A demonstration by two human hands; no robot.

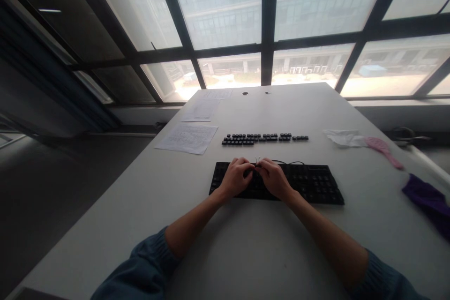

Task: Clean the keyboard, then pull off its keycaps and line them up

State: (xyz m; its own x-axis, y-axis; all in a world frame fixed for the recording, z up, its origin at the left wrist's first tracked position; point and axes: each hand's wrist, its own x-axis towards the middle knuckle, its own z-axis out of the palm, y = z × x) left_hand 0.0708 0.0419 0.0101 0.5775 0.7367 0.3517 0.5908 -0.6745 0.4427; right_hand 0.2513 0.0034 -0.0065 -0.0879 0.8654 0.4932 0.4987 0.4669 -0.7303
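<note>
A black keyboard (pixel 309 185) lies across the white table in front of me, and both my hands are over its upper left half. My left hand (pixel 238 176) has thumb and fingers pinched together; what small piece sits in them is hidden. Against it, fingertips nearly touching, my right hand (pixel 273 177) is closed on what looks like a wire keycap puller (pixel 258 160), its thin pale prongs sticking up between the fingers. Beyond the keyboard, loose black keycaps (pixel 239 141) stand in rows. The keyboard's cable (pixel 297 162) curls at its back edge.
Printed paper sheets (pixel 188 138) lie at the table's left edge. On the right are a white cloth or tissue (pixel 344 138), a pink brush-like object (pixel 383 150) and a purple cloth (pixel 427 199). Large windows (pixel 225 4) rise behind the table.
</note>
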